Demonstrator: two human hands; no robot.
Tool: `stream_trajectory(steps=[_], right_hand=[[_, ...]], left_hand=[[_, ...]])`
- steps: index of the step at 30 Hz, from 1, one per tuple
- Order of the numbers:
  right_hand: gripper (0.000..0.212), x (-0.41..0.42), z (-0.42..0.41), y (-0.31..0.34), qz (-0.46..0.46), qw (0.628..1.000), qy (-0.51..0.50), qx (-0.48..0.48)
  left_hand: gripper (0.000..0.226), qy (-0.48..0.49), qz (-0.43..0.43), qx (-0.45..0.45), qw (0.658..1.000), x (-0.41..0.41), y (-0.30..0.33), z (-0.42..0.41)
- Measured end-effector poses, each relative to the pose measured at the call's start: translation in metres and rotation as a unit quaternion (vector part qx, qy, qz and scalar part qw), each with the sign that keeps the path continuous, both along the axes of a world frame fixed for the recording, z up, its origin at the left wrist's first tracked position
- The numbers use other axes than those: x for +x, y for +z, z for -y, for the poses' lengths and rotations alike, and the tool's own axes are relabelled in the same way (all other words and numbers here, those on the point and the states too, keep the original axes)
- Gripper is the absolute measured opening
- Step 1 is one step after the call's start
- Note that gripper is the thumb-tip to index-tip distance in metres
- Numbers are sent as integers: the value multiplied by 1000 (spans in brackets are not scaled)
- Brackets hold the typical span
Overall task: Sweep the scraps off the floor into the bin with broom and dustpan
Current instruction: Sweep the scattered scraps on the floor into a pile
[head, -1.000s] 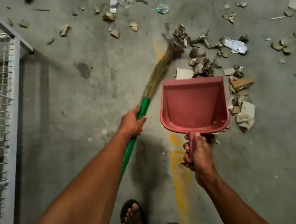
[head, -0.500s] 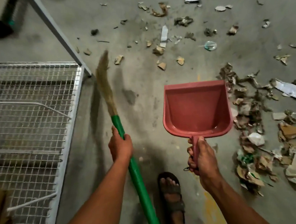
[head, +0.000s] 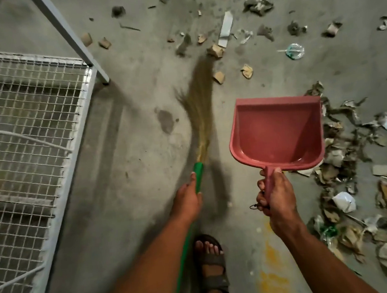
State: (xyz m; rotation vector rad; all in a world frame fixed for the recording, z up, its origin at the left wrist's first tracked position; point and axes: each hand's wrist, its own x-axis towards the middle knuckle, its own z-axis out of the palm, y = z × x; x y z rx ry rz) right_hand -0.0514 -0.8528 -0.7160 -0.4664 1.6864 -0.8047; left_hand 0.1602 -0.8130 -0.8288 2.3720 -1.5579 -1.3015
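- The left hand [head: 187, 198] grips the green handle of the broom [head: 202, 112], fingers curled round it, thumb lying along the shaft toward 12 o'clock.
- The broom's straw head is motion-blurred and fans out toward 12 o'clock, its tip close to a few cardboard bits [head: 215, 51].
- The right hand [head: 276, 195] holds the handle of the pink dustpan [head: 274, 130], fingers wrapped round it and thumb pressed on top.
- The dustpan is at 3 o'clock from the broom head, mouth facing 12 o'clock; its tray holds nothing visible.
- A thick heap of scraps [head: 347, 166] (torn cardboard, paper, plastic) lies on the concrete floor [head: 131, 176] at 3 to 5 o'clock from the dustpan; looser scraps are scattered at 12 to 1 o'clock.
- A white wire-mesh rack [head: 23, 130] stands at 9 o'clock.
- A sandalled foot [head: 210, 259] shows at 6 o'clock.
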Motion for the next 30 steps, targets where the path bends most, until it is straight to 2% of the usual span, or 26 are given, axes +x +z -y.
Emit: stream_trajectory(steps=[2, 6, 10, 13, 17, 20, 23, 27, 28, 30], right_hand=[[40, -10, 3, 5, -13, 1000, -8, -2], [40, -20, 3, 20, -30, 1000, -8, 1], [42, -13, 6, 32, -17, 1000, -10, 5], [45, 2, 14, 37, 8, 1000, -3, 9], [48, 26, 34, 39, 37, 999, 33, 1], [49, 47, 54, 36, 49, 997, 65, -9], [49, 65, 75, 29, 59, 994, 90, -17], [48, 72, 92, 19, 79, 989, 117, -32], [48, 71, 94, 17, 80, 989, 122, -32], [47, 69, 98, 13, 78, 988, 127, -30]], left_hand=[[73, -34, -42, -31, 998, -18, 5, 0], [74, -29, -92, -102, 990, -30, 30, -1], [73, 1, -75, -165, 984, -14, 59, 5], [71, 71, -37, -200, 977, 13, 75, 28], [72, 191, 30, -166, 967, 48, 94, 94], [72, 297, 31, -126, 946, 79, 94, 165], [76, 392, 10, -129, 911, 112, 89, 231], [71, 448, -7, -96, 889, 157, 51, 299], [67, 456, -20, -82, 886, 160, 54, 306], [38, 459, -71, -74, 882, 157, 67, 307]])
